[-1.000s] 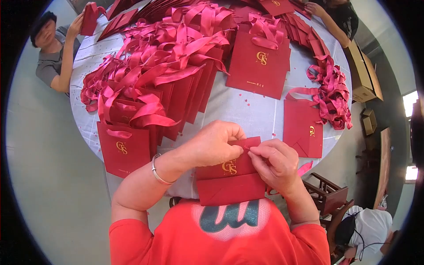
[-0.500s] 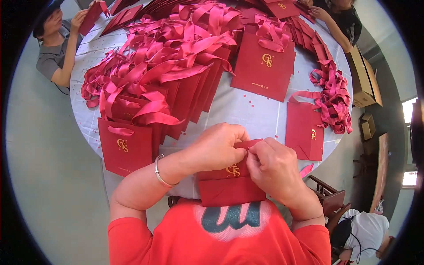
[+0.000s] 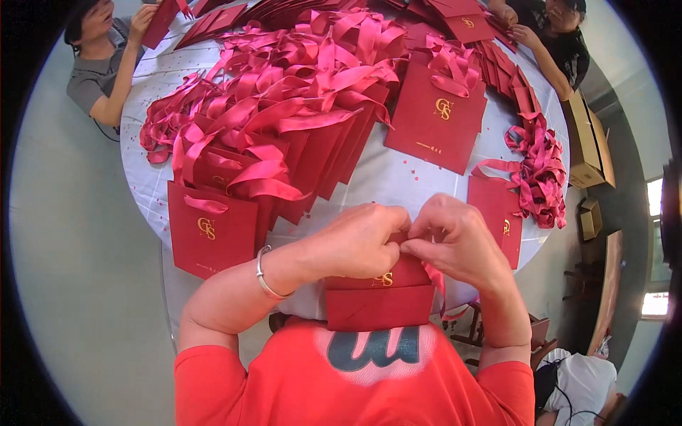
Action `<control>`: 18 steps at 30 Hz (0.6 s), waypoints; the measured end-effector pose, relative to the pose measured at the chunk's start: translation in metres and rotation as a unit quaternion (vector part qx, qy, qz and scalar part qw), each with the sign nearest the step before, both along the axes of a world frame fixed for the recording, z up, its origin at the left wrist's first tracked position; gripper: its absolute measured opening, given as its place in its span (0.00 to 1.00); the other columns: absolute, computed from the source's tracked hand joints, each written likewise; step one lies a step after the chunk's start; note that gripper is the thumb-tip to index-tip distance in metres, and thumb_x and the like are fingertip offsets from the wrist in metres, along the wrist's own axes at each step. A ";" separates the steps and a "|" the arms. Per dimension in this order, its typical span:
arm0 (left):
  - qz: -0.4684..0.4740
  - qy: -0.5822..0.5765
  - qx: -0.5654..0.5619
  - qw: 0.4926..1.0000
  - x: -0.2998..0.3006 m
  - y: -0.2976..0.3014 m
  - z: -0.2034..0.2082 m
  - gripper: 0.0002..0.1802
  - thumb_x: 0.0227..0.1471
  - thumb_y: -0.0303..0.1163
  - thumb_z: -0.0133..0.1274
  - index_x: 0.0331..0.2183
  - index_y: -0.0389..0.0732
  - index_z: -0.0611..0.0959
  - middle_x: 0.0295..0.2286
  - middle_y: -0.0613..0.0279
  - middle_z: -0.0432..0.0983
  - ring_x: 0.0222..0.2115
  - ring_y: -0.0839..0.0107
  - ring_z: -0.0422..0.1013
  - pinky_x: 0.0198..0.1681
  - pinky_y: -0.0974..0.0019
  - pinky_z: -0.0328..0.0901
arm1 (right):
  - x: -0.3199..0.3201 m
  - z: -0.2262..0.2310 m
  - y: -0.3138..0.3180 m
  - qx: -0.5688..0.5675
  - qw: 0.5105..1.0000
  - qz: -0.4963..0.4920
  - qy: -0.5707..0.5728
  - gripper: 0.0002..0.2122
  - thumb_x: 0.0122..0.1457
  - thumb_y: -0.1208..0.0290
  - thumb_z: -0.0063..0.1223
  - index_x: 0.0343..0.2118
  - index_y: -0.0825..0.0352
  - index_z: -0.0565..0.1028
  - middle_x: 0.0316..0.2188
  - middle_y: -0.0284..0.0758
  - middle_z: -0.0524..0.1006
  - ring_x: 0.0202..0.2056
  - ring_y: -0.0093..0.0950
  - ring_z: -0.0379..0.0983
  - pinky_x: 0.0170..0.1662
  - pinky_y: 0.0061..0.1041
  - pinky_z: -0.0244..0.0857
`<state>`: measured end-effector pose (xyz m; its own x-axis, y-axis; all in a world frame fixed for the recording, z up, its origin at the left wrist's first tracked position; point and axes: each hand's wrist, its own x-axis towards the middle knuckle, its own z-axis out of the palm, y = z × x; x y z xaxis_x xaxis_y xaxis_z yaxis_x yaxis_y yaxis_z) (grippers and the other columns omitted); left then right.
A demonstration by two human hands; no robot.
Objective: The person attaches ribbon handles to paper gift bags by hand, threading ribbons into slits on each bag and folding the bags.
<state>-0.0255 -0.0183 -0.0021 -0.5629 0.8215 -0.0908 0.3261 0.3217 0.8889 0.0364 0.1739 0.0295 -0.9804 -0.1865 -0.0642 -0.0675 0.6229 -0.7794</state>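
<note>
A small dark red paper gift bag (image 3: 380, 307) with a gold emblem lies flat at the table's near edge, against my shirt, its folded bottom toward me. At its top edge my left hand (image 3: 369, 238) is closed in a pinch, seemingly on the bag's rim. My right hand (image 3: 458, 238) meets it there, thumb and fingertips pinched together, with a pink ribbon (image 3: 435, 280) hanging below toward the table edge. The fingers hide the exact spot where ribbon and bag meet. Just beyond my right hand lies another red gift bag (image 3: 491, 213) with a ribbon handle.
Overlapping red bags (image 3: 213, 231) with tangled pink ribbon handles (image 3: 305, 78) fill the left and middle of the round white-clothed table (image 3: 369, 190). Loose ribbons (image 3: 541, 177) lie at the right edge. Two people handle bags across the table. Cardboard boxes (image 3: 586, 142) stand at right.
My right hand has lifted and shifted slightly away from the bag, its fingers now more arched. The pink ribbon now hangs below it. The view has shifted slightly.
</note>
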 end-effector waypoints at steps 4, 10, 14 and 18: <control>0.029 -0.023 0.054 0.998 0.004 0.000 0.003 0.09 0.47 0.24 0.53 0.33 0.32 0.77 0.24 0.45 0.77 0.27 0.52 0.76 0.31 0.57 0.68 | -0.008 -0.002 0.016 -0.202 0.967 -0.001 -0.153 0.06 0.53 0.74 0.62 0.30 0.70 0.76 0.21 0.28 0.73 0.22 0.15 0.66 0.25 0.18 0.60; 0.048 0.083 0.073 0.993 0.012 0.003 0.005 0.09 0.46 0.24 0.58 0.31 0.35 0.75 0.21 0.49 0.77 0.23 0.54 0.76 0.26 0.60 0.66 | -0.055 0.010 0.020 -0.084 0.937 0.160 -0.299 0.06 0.58 0.77 0.53 0.38 0.70 0.75 0.25 0.27 0.77 0.22 0.14 0.68 0.22 0.16 0.60; 0.040 0.103 0.081 0.991 0.013 0.004 0.010 0.10 0.46 0.25 0.60 0.31 0.37 0.75 0.20 0.51 0.78 0.22 0.55 0.76 0.25 0.60 0.66 | -0.074 -0.005 0.025 -0.152 0.872 0.221 -0.409 0.10 0.49 0.76 0.54 0.36 0.67 0.78 0.20 0.23 0.72 0.21 0.14 0.65 0.24 0.17 0.57; 0.042 0.106 0.057 0.992 0.014 0.004 0.011 0.12 0.45 0.24 0.61 0.32 0.37 0.75 0.22 0.50 0.79 0.23 0.55 0.77 0.25 0.61 0.67 | -0.069 0.001 0.025 -0.130 0.873 0.167 -0.440 0.11 0.47 0.76 0.53 0.36 0.66 0.78 0.20 0.20 0.69 0.20 0.13 0.60 0.23 0.17 0.52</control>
<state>-0.0116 -0.0140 0.0093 -0.6263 0.7691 0.1277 0.4864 0.2575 0.8349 -0.0328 0.1990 0.0304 -0.4610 -0.5727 -0.6778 0.4843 0.4776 -0.7330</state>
